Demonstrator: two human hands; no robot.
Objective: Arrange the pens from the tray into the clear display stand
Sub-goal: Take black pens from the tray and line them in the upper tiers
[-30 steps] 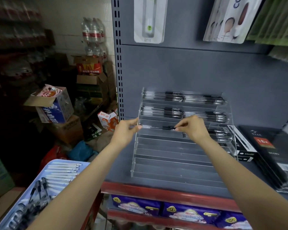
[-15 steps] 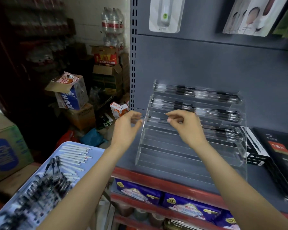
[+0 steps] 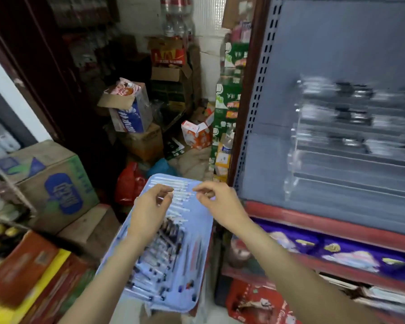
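**Both hands over the pen tray**

The left hand (image 3: 150,206) hangs above the far half of the pale blue plastic tray (image 3: 204,232), fingers loosely curled; whether thumb and forefinger pinch anything I cannot tell through the blur. The right hand (image 3: 220,202) sits just beside it, fingers bent inward, nothing visibly held. Under the fingertips lie the white pen barrels (image 3: 179,195); nearer the wrists, a heap of dark-capped clear pens (image 3: 159,258). Well off to the right of the right hand, on the grey shelf (image 3: 325,206), stands the clear tiered acrylic display stand (image 3: 351,160), its upper rows holding pens, badly smeared
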